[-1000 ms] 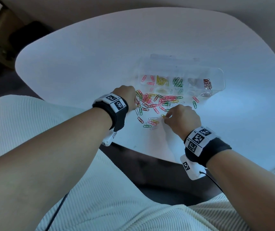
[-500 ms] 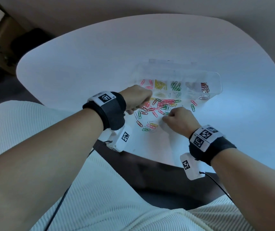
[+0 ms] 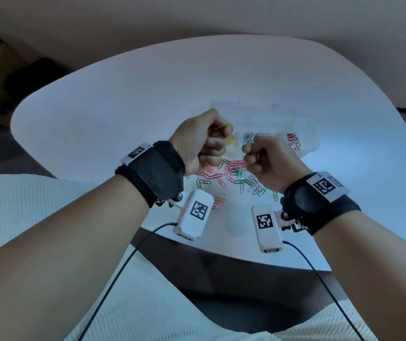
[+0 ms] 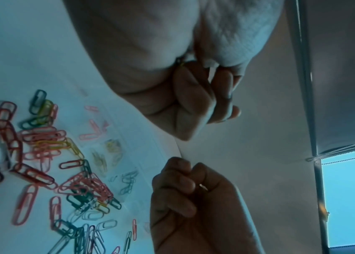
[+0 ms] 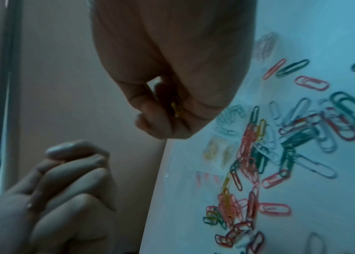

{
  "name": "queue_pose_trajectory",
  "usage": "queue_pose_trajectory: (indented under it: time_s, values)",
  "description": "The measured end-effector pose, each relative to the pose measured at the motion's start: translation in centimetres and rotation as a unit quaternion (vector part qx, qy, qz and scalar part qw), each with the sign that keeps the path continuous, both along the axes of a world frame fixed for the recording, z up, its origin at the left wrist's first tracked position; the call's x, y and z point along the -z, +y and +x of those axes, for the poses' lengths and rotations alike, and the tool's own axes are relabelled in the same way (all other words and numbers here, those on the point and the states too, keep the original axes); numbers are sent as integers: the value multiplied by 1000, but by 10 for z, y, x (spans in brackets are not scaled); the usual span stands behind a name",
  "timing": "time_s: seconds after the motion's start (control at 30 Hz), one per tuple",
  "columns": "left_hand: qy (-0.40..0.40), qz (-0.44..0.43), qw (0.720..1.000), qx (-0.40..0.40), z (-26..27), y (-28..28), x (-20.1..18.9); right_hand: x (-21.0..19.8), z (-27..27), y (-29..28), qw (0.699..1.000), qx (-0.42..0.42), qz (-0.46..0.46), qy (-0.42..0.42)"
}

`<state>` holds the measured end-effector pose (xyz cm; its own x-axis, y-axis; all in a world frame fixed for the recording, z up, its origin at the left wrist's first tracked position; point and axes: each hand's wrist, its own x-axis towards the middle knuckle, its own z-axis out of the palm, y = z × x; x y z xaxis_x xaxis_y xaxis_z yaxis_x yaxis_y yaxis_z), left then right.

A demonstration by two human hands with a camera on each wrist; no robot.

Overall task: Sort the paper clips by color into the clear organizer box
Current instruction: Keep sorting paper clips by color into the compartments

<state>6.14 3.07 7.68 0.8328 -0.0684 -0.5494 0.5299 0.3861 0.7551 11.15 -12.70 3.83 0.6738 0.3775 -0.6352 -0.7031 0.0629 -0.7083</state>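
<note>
Dozens of paper clips (image 3: 231, 174) are lying mixed on the table (image 3: 123, 99), beside the clear organizer box (image 3: 312, 134); likely light, slippery wire, best pinched across the loops. Left hand (image 3: 200, 141) and right hand (image 3: 268, 158) are each pinching a yellow clip above the pile.

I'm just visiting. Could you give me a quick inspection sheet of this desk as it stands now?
Surface: white table, rounded edge.
Job's things: clear box holding sorted clips; loose clips heaped in front of it.
Clutter: nothing seen.
Hands: left hand pinches a yellow clip; right hand grips another yellow clip; both raised over the pile.
Cables: black cables run from the wrist cameras.
Surroundings: beige wall, dark floor.
</note>
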Motion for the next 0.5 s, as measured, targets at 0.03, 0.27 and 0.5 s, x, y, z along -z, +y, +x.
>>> queue_pose_trajectory:
  time_s: [0.03, 0.27, 0.5]
  values:
    - [6, -13, 1000, -5, 0, 0, 2, -1, 3, 3, 1000, 2, -16, -15]
    - [95, 38, 994, -43, 7, 4, 10, -3, 14, 13, 965, -83, -216, -121]
    - [166, 152, 972, -67, 16, 5, 19, -16, 19, 29, 982, -35, -172, -63]
